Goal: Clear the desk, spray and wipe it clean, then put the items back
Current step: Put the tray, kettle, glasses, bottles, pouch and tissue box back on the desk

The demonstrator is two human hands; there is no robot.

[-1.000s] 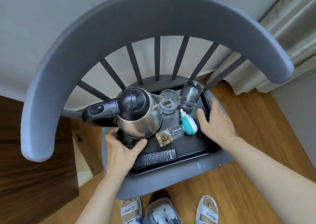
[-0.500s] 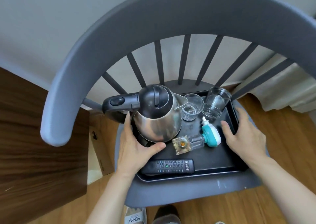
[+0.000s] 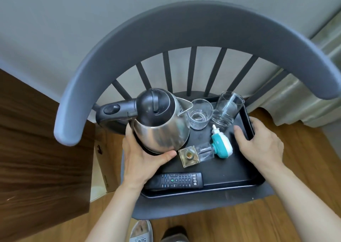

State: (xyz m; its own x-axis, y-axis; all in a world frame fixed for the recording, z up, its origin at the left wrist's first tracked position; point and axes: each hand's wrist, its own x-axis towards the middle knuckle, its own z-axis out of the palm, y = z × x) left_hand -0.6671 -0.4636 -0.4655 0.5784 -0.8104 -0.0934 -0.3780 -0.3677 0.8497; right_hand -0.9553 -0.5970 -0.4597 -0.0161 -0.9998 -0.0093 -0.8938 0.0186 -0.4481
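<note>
— While the black tray (image 3: 230, 183) sat on the grey chair (image 3: 184, 206), where were the hands?
— One at each short end. The left hand (image 3: 142, 160) was spread against the kettle (image 3: 162, 129) and its base at the tray's left; the right hand (image 3: 258, 145) curled over the tray's far-right rim.
— And the long axis?
— Left to right, spanning both hands, remote (image 3: 175, 180) along the near edge. Neither hand was nearer; a level two-handed lift looked likely. The tilted glass (image 3: 227, 108) could tip.
</note>
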